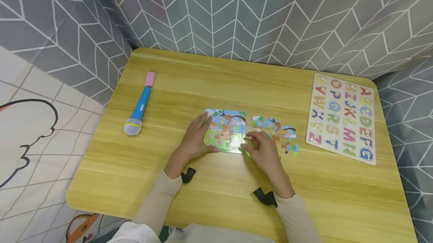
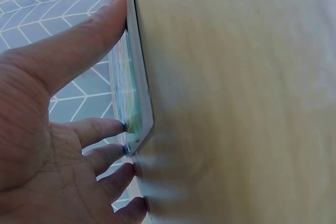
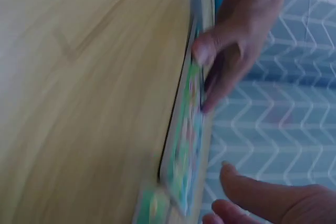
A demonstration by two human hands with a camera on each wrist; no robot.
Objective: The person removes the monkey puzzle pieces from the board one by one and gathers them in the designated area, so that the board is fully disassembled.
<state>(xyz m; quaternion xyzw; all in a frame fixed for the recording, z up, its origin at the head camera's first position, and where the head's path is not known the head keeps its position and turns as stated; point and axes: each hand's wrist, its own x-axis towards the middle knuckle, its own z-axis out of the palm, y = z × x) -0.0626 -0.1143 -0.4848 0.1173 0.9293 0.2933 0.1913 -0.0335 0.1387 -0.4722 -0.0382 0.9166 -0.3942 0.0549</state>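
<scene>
A jigsaw puzzle board [image 1: 224, 126] with a brown cartoon animal lies on the table's middle; a pale patch shows in its lower right part. My left hand [image 1: 196, 138] rests at its left side, thumb at the near edge and fingers along the left edge. In the left wrist view, the left fingers [image 2: 100, 129] are spread and fairly straight against the board. My right hand [image 1: 265, 151] is at the board's right edge, thumb and forefinger apart, nothing visible between them. Several loose puzzle pieces [image 1: 287, 134] lie just right of the board, partly hidden by that hand.
An alphabet board [image 1: 341, 119] with colourful letters lies on the table's right side. To the left are a blue toy microphone [image 1: 140, 104] and a pink block [image 1: 150, 79] touching its end. A grey patterned curtain [image 1: 216, 14] hangs behind the wooden table [image 1: 189, 74].
</scene>
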